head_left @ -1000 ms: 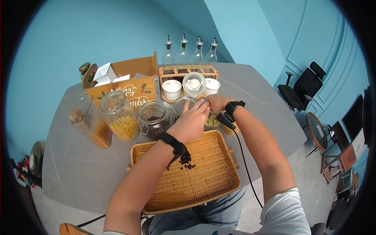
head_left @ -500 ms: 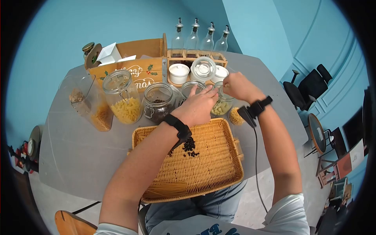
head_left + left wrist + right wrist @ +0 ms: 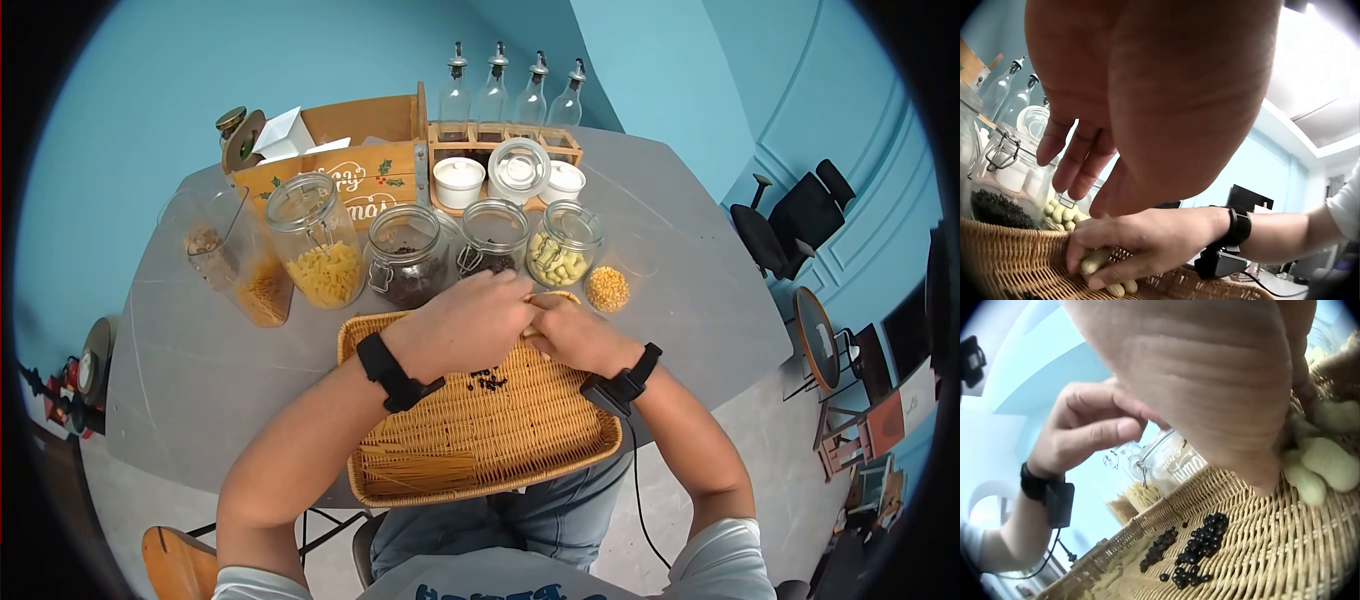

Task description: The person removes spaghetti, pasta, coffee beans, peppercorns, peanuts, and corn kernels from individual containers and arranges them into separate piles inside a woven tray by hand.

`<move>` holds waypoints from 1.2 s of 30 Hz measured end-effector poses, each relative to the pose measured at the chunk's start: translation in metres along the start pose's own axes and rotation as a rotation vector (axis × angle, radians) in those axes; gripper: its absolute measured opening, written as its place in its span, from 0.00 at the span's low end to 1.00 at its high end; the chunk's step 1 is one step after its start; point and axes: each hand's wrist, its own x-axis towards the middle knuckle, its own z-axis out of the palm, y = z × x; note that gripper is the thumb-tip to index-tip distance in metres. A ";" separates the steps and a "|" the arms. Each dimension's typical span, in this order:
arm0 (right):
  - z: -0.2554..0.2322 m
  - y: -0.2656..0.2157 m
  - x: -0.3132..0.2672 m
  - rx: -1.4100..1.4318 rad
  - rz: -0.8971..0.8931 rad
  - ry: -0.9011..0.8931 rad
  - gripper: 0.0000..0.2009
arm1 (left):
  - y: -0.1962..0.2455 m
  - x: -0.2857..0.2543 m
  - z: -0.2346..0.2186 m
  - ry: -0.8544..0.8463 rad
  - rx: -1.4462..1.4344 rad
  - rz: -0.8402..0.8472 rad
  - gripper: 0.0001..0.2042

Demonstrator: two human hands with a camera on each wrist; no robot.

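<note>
In the head view my right hand (image 3: 582, 336) is over the far right part of the wicker basket (image 3: 520, 440). The left wrist view shows its thumb and fingers around a pale unshelled peanut (image 3: 1092, 262), with more peanuts (image 3: 1329, 462) beneath the fingers on the wickerwork in the right wrist view. My left hand (image 3: 462, 326) hovers just beside and above it, fingers loosely bent and holding nothing. Behind both hands stands the open glass jar of peanuts (image 3: 562, 262). Black beans (image 3: 1204, 540) lie in the basket, partly hidden by the left hand in the head view.
Along the basket's far side stand two jars of dark contents (image 3: 405, 270) (image 3: 490, 255), a pasta jar (image 3: 325, 270), a tilted clear container (image 3: 255, 285) and corn kernels (image 3: 607, 289). Dry noodles (image 3: 420, 472) lie in the basket's near left. Behind are bottles (image 3: 492, 100) and a wooden box (image 3: 395, 185).
My right hand has come from the peanut jar's mouth down to the basket, with peanuts. My left hand has left the jars and drawn back over the basket's far edge.
</note>
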 end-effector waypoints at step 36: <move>-0.085 0.079 0.116 -0.218 0.532 -0.412 0.16 | -0.004 -0.029 0.008 -0.276 -0.194 -0.174 0.18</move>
